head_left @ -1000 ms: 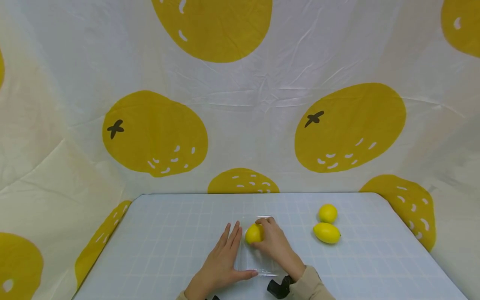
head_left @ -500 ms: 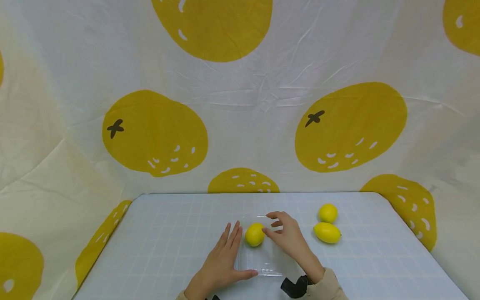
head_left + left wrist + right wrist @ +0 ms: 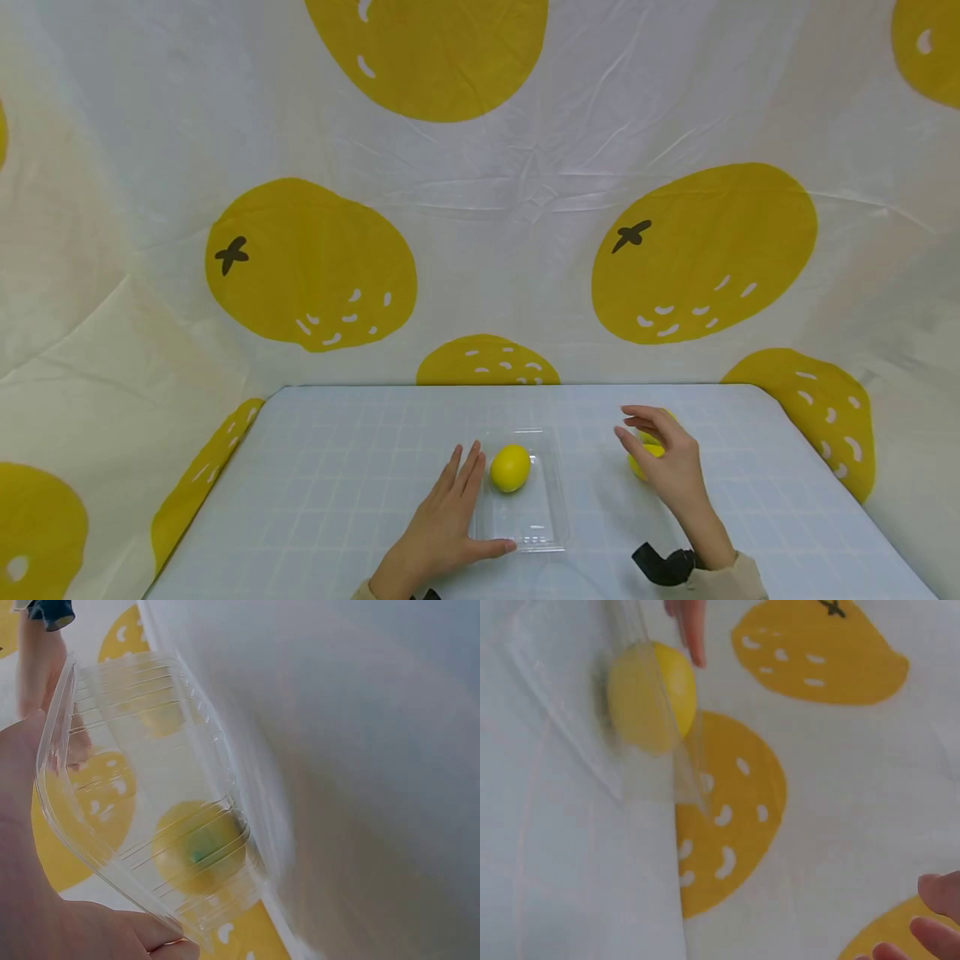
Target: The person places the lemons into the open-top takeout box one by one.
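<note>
Only the left wrist view shows a green spot [image 3: 198, 856] on the lemon [image 3: 510, 468] in the box [image 3: 536, 512], which the straight-fingered left hand [image 3: 450, 521] touches — while the right hand [image 3: 672, 462], thumb parted from fingers, half-hides two more lemons [image 3: 638, 467].

Bare hands [image 3: 450, 518] emerge from beige sleeves [image 3: 729, 581] beside black wrist pieces [image 3: 665, 567].

Soft, muted light is falling on the desk [image 3: 337, 492]; a pale sheen is crossing the creased backdrop [image 3: 510, 275]; glints are dotting the clear container [image 3: 558, 504]; both wrist views (unlike the sharper head view) are looking hazy.
</note>
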`<state>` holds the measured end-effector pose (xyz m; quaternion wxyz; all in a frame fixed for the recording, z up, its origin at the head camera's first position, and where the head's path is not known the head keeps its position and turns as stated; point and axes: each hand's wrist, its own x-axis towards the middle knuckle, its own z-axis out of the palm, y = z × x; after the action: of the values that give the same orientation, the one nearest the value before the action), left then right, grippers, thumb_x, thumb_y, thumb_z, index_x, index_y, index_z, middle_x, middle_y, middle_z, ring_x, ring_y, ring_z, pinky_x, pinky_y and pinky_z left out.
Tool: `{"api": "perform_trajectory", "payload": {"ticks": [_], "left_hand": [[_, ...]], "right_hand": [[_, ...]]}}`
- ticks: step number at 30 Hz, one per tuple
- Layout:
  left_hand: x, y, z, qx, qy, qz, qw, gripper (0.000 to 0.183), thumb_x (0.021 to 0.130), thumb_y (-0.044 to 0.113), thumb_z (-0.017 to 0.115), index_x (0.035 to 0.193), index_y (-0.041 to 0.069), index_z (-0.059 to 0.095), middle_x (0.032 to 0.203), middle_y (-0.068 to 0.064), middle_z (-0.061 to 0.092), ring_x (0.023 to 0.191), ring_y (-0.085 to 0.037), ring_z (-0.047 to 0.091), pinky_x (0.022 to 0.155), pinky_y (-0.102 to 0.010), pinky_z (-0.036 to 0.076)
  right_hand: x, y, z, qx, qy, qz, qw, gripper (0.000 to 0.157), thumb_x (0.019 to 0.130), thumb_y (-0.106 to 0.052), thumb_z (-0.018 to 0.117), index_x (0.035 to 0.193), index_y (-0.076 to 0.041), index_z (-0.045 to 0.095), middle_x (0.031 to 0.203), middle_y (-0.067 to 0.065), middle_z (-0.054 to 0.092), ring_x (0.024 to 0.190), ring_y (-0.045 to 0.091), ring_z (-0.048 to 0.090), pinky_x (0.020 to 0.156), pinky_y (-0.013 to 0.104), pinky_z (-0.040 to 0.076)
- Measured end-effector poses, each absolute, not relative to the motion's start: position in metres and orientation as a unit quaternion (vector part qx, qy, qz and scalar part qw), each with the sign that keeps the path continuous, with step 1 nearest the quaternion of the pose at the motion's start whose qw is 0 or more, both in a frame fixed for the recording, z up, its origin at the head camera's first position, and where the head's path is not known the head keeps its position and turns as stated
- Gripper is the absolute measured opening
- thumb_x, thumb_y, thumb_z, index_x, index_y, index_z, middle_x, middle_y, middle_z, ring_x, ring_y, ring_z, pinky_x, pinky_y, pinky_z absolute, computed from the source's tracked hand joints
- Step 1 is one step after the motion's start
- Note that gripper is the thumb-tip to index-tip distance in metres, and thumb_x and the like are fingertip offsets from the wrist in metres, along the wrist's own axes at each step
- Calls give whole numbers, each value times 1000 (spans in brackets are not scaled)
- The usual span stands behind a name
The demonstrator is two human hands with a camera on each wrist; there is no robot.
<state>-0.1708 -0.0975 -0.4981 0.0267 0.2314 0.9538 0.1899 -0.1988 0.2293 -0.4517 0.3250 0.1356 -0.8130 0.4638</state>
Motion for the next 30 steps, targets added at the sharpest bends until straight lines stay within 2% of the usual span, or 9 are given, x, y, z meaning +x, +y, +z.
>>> {"api": "perform_trajectory", "payload": {"ticks": [7,13,15,21,25,30], "left_hand": [[-171,-98,-501,235,953,189,19,123,74,85,55,160,9,11,167,-3,-2,152,-29,-4,117,-54,23],[-171,-98,-501,235,953,190,22,123,74,86,55,160,9,11,167,-2,-4,152,-29,-5,116,-54,23],[-171,-98,-501,235,954,187,22,124,74,86,54,160,9,11,167,-2,-4,152,-29,-5,116,-55,22],[-172,-98,-503,240,953,186,18,123,74,86,54,160,9,11,167,-4,-3,152,-30,-5,117,-54,22],[-171,-98,-502,244,952,184,13,123,75,86,54,160,7,11,167,-5,-1,152,-31,-3,116,-55,24],[-171,-98,-502,242,953,184,13,123,75,86,53,160,7,11,167,-5,-1,152,-31,-3,116,-54,23]], "right_hand": [[-202,266,-466,82,-850,427,298,34,86,-4,77,118,-1,67,116,8,66,100,14,57,93,3,37],[-202,283,-480,87,-854,434,274,30,88,-6,75,116,2,66,115,12,66,101,9,57,92,3,39],[-203,287,-485,86,-857,431,269,29,88,-7,75,115,1,67,114,12,67,100,9,57,89,5,42],[-204,294,-493,86,-880,388,258,20,87,-9,77,106,-6,72,101,7,72,90,20,62,75,18,52],[-205,297,-494,80,-899,366,226,13,87,-15,77,100,-11,76,97,2,73,91,11,62,72,24,52],[-205,297,-495,58,-909,375,174,13,88,-22,78,100,-17,78,104,-1,73,98,4,58,73,27,51]]}}
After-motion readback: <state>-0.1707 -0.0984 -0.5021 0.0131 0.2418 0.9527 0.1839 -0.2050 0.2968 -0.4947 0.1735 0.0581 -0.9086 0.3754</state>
